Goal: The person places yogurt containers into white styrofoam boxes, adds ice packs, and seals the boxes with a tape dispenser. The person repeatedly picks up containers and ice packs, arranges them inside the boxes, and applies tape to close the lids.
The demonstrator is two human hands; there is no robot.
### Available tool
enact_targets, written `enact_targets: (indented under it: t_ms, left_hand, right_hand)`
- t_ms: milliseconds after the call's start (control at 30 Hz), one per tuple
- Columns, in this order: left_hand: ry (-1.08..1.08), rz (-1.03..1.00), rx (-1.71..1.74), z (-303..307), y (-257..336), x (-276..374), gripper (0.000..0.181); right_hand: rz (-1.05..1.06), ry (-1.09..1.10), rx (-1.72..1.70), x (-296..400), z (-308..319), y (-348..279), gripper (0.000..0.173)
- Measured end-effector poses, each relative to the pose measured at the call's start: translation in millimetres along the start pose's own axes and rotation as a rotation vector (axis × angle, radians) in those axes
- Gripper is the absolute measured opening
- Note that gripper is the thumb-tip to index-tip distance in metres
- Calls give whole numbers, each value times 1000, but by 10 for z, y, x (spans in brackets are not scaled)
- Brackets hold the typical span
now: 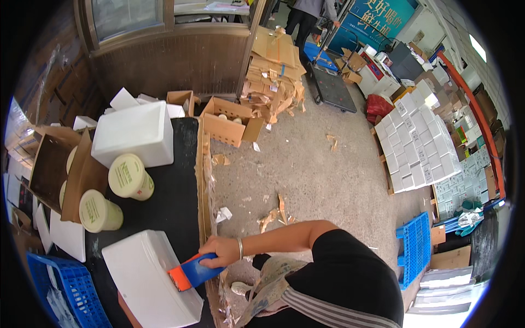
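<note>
My right hand (221,251) grips a blue and orange tape dispenser (197,271), its orange end against the side of a white foam box (143,274) that lies tilted on the black table top (180,180). My left hand is hidden behind the box; only a bit of forearm (127,308) shows at the box's lower left edge. Beyond the box stand two pale green lidded tubs (131,176) (100,211) with printed lids. A second white foam box (133,133) sits behind them, beside an open cardboard carton (57,168) with more tubs inside.
A blue plastic crate (74,287) is at the lower left. On the floor are an open carton (227,123), flattened cardboard (275,69), a platform cart (332,90), stacked white boxes (418,143) and a blue pallet (415,250). A person (305,16) stands near the cart.
</note>
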State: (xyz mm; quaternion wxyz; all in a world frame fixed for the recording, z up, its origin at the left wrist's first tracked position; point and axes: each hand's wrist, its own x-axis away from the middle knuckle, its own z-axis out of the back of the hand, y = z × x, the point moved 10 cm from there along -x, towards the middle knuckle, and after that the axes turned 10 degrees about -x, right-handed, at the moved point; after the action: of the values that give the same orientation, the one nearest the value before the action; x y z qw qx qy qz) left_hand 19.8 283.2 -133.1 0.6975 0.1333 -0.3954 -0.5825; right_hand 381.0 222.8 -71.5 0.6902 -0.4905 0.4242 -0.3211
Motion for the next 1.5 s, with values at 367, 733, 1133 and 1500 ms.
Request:
enact_targets:
  t_ms: [367, 733, 1133, 1500]
  left_hand:
    - [85, 218, -70, 842, 1052, 1488, 73]
    - [381, -597, -699, 686, 2593, 882, 56]
    - [723, -548, -710, 389, 2909, 919, 46]
    - [792, -411, -334, 698, 2701, 933, 36]
  right_hand:
    - [-402, 111, -477, -1433, 485, 191, 40]
    - [-810, 46, -1113, -1407, -8, 1065, 34]
    - [-770, 17, -1257, -1540, -733, 1107, 33]
    - [-1014, 541, -1514, 356, -1374, 473, 35]
